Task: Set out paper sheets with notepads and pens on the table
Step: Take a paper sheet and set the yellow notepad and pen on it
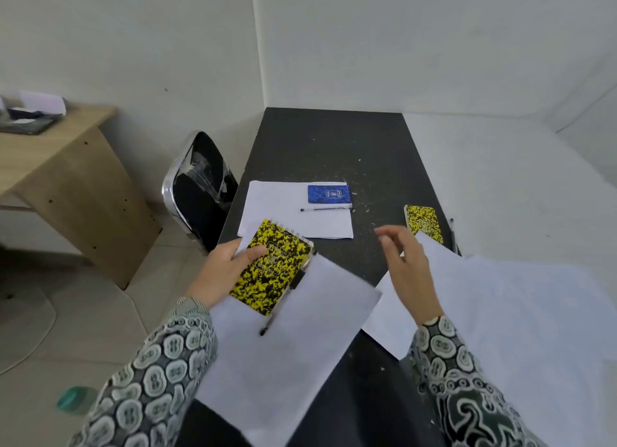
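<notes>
My left hand (227, 269) grips a yellow-and-black spiral notepad (272, 266) together with a white paper sheet (293, 339) and a black pen (283, 299) lying on that sheet. My right hand (405, 266) hovers open above the table, fingers apart, holding nothing. Farther back a white sheet (277, 216) lies flat on the black table (327, 139), with a blue notepad (329, 194) and a pen (325, 209) on it. A second yellow-and-black notepad (422, 221) rests at the right edge, partly on loose white sheets (521, 309). A dark pen (452, 233) lies beside it.
A black chair with a chrome frame (200, 186) stands left of the table. A wooden desk (63, 166) with a tray sits at far left. White walls close the back and right. A green object (75, 398) lies on the tiled floor.
</notes>
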`<action>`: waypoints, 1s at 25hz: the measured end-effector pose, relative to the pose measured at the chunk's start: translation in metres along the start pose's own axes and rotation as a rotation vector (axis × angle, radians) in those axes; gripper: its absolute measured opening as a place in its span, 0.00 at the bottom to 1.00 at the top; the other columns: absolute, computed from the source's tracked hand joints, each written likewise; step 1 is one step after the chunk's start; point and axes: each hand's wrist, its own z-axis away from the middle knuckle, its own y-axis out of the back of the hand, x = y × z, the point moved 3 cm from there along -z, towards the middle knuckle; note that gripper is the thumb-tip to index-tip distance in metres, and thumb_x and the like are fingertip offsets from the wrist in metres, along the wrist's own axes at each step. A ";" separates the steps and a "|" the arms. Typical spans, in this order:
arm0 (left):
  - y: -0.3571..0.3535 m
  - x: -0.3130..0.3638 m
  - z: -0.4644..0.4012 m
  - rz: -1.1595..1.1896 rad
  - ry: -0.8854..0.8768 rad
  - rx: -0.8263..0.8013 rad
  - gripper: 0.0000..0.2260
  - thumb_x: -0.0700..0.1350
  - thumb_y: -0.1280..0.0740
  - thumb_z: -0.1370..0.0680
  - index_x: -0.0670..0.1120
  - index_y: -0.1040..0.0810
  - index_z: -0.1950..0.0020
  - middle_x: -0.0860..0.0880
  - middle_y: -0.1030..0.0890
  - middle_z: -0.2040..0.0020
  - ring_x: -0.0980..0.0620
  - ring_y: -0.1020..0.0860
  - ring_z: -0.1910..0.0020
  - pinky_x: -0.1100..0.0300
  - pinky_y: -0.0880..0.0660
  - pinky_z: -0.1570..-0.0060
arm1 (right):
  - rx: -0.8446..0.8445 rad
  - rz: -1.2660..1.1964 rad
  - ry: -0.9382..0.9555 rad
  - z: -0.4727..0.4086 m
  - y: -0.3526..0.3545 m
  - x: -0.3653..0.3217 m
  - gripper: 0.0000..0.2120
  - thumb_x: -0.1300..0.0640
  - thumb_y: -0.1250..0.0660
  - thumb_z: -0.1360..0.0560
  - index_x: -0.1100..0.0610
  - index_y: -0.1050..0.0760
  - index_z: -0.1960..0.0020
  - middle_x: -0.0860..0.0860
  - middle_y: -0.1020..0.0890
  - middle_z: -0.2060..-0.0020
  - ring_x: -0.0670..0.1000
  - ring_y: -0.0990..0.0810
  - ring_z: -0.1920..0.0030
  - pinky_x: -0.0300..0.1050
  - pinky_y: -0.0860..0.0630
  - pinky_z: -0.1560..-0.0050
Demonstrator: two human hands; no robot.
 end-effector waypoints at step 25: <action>-0.180 -0.054 -0.105 -0.704 0.015 -0.674 0.12 0.57 0.32 0.29 0.50 0.27 0.63 0.52 0.26 0.66 0.49 0.27 0.58 0.57 0.33 0.59 | -0.321 0.461 -0.433 0.050 -0.045 0.133 0.13 0.44 0.42 0.24 0.47 0.26 0.44 0.46 0.23 0.46 0.51 0.33 0.42 0.50 0.42 0.40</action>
